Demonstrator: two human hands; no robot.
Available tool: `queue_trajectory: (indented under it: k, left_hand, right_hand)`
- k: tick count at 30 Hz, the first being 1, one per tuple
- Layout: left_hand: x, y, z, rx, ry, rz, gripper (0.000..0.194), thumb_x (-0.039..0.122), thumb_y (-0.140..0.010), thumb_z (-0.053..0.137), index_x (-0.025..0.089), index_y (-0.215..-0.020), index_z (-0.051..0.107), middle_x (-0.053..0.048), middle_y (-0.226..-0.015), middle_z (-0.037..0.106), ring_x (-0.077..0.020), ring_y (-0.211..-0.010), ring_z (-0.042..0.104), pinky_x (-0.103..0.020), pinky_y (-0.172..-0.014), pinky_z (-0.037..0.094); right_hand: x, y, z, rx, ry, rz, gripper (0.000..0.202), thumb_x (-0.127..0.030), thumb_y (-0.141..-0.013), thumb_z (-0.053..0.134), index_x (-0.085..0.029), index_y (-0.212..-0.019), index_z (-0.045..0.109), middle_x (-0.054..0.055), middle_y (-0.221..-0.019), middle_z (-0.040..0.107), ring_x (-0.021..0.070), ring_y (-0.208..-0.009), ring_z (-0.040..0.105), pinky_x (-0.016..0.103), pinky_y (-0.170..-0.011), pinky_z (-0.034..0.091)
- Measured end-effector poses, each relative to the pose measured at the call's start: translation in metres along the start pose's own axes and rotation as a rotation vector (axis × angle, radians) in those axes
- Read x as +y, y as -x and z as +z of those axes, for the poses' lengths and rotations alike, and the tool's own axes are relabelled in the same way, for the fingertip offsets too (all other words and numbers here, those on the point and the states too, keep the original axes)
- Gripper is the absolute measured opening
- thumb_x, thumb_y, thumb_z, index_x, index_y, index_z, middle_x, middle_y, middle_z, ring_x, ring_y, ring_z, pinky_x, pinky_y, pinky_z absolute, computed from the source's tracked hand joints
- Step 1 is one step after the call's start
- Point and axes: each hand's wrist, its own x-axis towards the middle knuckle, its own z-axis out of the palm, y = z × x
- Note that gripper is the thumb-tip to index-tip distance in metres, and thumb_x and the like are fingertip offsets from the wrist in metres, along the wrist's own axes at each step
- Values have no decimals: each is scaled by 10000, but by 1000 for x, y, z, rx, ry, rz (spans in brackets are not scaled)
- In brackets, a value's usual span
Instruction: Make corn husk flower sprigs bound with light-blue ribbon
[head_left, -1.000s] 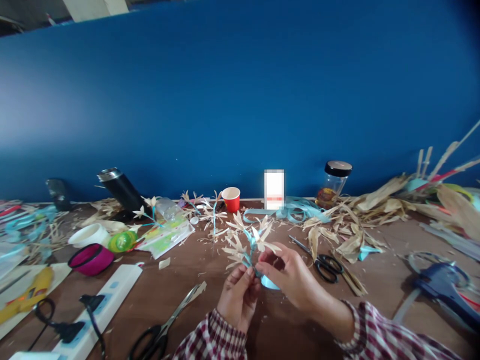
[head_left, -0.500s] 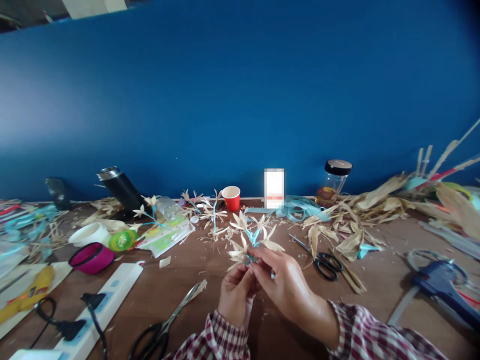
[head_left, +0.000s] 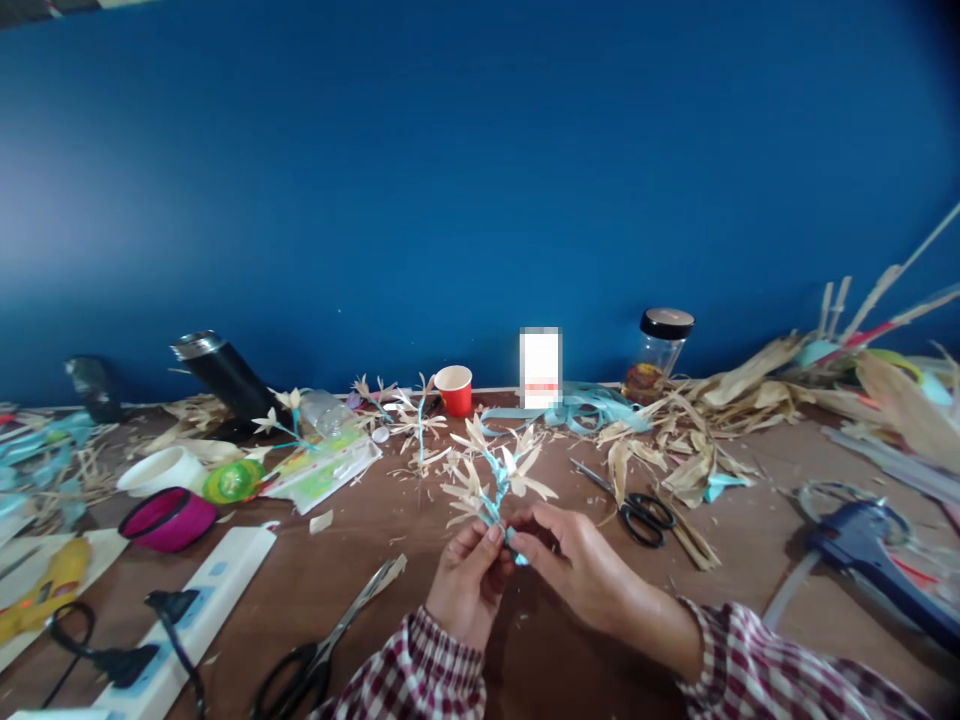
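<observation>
Between my hands stands a spray of pale husk flowers on a stem wrapped in light-blue ribbon. My left hand pinches the lower stem between thumb and fingers. My right hand is closed at the stem's lower end, thumb and forefinger on a bit of blue ribbon. The fingertips of both hands nearly meet and hide part of the stem. Similar flowers on blue stems lie behind, one by the red paper cup.
Black scissors lie at front left, another pair at right. A power strip, pink band and black bottle are left. A blue glue gun, husks and lidded jar are right.
My right hand has moved down the stem and slightly right, uncovering more blue wrapping. The spray has shifted slightly left and stands more visible. The whole view has shifted a little.
</observation>
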Motion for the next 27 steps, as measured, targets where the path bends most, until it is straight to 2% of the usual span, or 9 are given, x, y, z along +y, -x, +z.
queue_trajectory:
  k: [4,9,12,15,18,21,27]
  left_hand:
    - [-1,-2,-1,-30,-33,-39,344,204,-421,892,123,-657,655,18,-600,647,-46,-461,565,-124,-454,505]
    - [-3,-3,-2,-40,-156,-51,353,261,-435,885,124,-643,635,40,-532,591,-43,-448,538,-127,-439,476]
    - [-2,-3,-4,-28,-318,-17,354,310,-470,865,127,-661,631,51,-508,559,-45,-437,517,-128,-410,442]
    - [-1,-4,-7,-61,-580,44,325,373,-557,811,124,-652,623,43,-486,547,-55,-430,499,-135,-391,410]
    - [-1,-5,-11,-89,-817,76,330,420,-600,763,133,-622,601,38,-451,539,-72,-403,486,-157,-380,398]
    - [0,-5,-11,-100,-956,84,331,438,-607,739,151,-605,574,44,-442,523,-87,-383,485,-176,-368,394]
    - [3,-4,-5,-91,-1140,91,290,423,-635,694,162,-602,570,42,-444,518,-94,-370,482,-186,-369,381]
  right_hand:
    - [6,1,-1,-9,-130,76,197,-347,-874,521,-164,-873,594,17,-759,626,137,-693,566,245,-624,454]
    - [11,1,-11,-223,-286,219,266,-404,-899,441,-177,-779,512,-50,-580,492,88,-501,463,196,-458,349]
    - [12,2,-19,-202,-185,239,163,-291,-866,496,-176,-752,517,-56,-582,479,82,-512,428,195,-478,339]
    - [15,4,-23,-193,-43,190,57,-179,-792,557,-167,-737,554,-58,-573,486,89,-533,447,199,-507,348]
    - [22,8,-23,-172,99,118,41,-142,-749,577,-169,-723,592,-45,-582,535,105,-550,489,212,-527,353]
    - [27,14,-24,-140,188,80,68,-140,-738,569,-178,-694,604,-30,-612,583,117,-576,515,225,-555,357]
    - [35,27,-34,-95,236,154,136,-233,-790,537,-177,-669,562,-13,-609,587,123,-553,506,233,-517,328]
